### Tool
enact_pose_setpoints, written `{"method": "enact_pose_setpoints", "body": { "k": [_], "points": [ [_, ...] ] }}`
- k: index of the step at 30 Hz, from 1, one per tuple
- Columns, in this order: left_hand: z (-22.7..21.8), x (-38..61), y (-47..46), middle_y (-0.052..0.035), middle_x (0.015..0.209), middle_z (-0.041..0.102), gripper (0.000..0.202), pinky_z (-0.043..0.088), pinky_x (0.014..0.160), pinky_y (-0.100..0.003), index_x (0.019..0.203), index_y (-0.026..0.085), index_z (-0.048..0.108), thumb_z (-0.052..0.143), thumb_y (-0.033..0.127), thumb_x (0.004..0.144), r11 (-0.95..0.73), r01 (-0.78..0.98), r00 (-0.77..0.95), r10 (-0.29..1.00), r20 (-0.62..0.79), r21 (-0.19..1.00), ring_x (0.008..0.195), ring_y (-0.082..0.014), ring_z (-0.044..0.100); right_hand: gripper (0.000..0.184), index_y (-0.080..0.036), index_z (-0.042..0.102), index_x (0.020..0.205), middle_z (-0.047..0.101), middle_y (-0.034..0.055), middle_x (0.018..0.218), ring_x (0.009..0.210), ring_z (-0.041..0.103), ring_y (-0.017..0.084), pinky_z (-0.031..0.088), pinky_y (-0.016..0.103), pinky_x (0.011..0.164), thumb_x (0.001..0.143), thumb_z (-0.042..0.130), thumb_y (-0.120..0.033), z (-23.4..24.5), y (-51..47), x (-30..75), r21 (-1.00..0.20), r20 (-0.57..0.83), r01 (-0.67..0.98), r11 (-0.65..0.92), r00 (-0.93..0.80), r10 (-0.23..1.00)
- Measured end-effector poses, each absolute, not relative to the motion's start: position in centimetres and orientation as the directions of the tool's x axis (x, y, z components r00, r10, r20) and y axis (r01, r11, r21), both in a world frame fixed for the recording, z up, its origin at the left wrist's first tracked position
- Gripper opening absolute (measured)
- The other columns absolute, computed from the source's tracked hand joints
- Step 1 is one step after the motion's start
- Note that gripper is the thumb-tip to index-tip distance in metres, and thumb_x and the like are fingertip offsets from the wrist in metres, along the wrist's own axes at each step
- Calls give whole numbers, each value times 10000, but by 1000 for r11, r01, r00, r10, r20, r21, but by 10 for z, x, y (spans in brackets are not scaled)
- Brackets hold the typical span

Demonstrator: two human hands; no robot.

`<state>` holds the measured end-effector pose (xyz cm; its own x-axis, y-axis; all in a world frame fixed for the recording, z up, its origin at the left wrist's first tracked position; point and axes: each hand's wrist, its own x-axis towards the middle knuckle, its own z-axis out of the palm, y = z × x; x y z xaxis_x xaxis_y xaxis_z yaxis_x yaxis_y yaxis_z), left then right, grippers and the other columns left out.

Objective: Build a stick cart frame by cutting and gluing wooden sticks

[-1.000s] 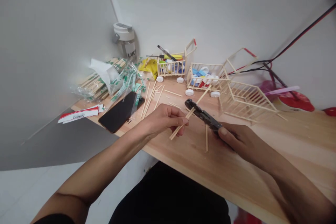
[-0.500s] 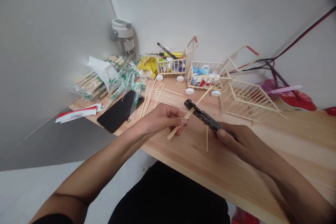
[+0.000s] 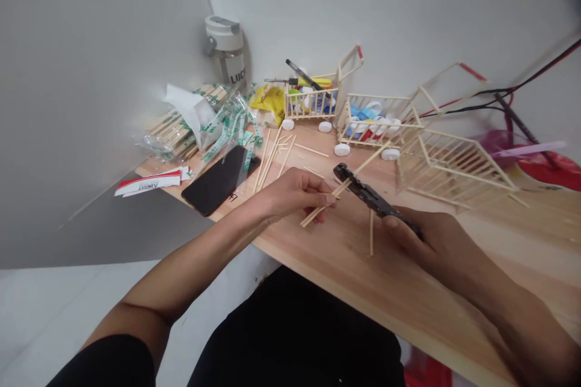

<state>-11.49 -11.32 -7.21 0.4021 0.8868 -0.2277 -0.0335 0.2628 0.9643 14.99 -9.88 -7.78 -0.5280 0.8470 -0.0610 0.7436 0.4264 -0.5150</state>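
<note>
Between the thumb and fingers of my left hand [image 3: 305,195] I pinch thin wooden sticks [image 3: 311,216] that slant up to the right. My right hand [image 3: 426,231] is wrapped around dark pliers [image 3: 370,196], whose jaws lie at the sticks near my left fingertips. One stick reaches past the jaws toward the back. Below the pliers, a short loose stick [image 3: 371,234] lies on the wooden table [image 3: 336,260]. Beyond my left hand, several cut sticks [image 3: 272,160] are scattered on the tabletop.
Two wheeled stick carts, a left one [image 3: 311,107] and a right one [image 3: 370,127], stand filled at the back. A stick basket frame [image 3: 458,166] lies to their right. Further left are a black phone [image 3: 218,181], bagged sticks [image 3: 181,127] and a bottle [image 3: 229,51]. Cables [image 3: 521,84] run along the wall.
The whole view has shifted, so the table's things appear further right and slightly higher. Both hands keep nearly the same hold on the sticks and pliers.
</note>
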Motion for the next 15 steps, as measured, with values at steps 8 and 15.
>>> {"method": "enact_pose_setpoints", "body": {
  "k": [8, 15],
  "points": [
    [-81, -120, -117, -44, 627, 660, 249, 454, 593, -222, 750, 103, 664, 700, 341, 815, 201, 22, 407, 893, -192, 979, 576, -106, 606, 511, -227, 544, 660, 603, 25, 585, 566, 539, 196, 369, 318, 564, 933, 397, -633, -78, -100, 143, -512, -57, 741, 434, -533, 844],
    [-90, -124, -118, -44, 629, 655, 281, 450, 588, -231, 766, 102, 658, 701, 375, 815, 208, 21, 388, 900, -200, 978, 569, -112, 597, 500, -227, 560, 674, 636, 45, 620, 587, 574, 219, 369, 329, 582, 937, 395, -618, -85, -102, 137, -485, -77, 769, 417, -513, 855]
  ]
}}
